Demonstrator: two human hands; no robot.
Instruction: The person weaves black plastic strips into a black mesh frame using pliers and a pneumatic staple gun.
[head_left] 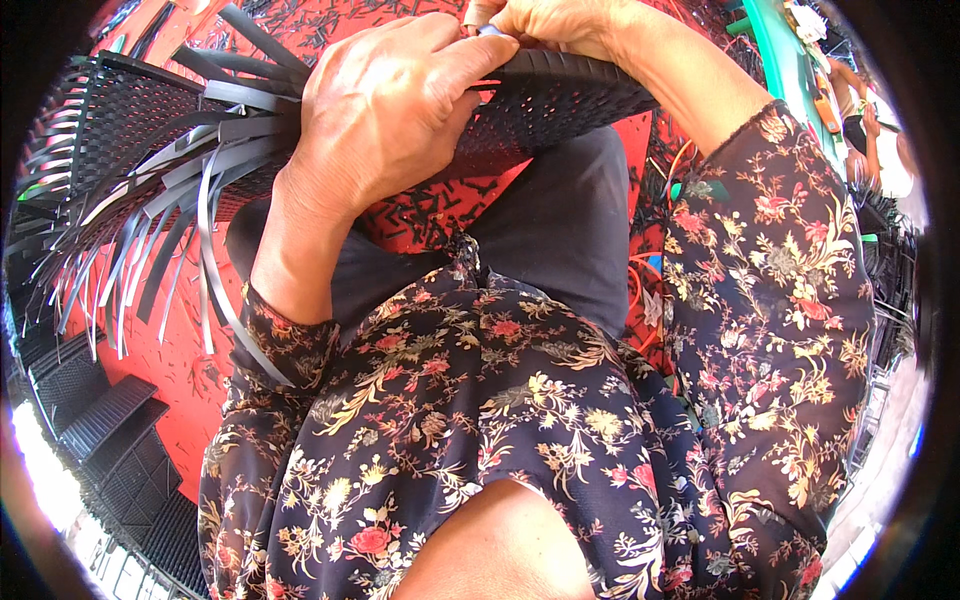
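Note:
A black basket woven from flat plastic strips (pixel 530 110) rests across my lap, its rim facing away from me. Loose grey-black strip ends (pixel 185 190) fan out from its left side. My left hand (pixel 385 110) is closed over the rim, with the thumb and index finger pressed together near the finished edge. Just right of it, my right hand (pixel 560 22) pinches at the same rim, partly cut off by the upper edge of the picture. A small pale bluish piece (pixel 490 30) shows between the two hands; its kind cannot be made out.
Black scraps of strip litter the red floor (pixel 170 400). Black woven pieces (pixel 110 420) are stacked at the lower left. An orange cord (pixel 640 275) runs by my right leg. A green object (pixel 770 60) and another person (pixel 865 130) are at the far right.

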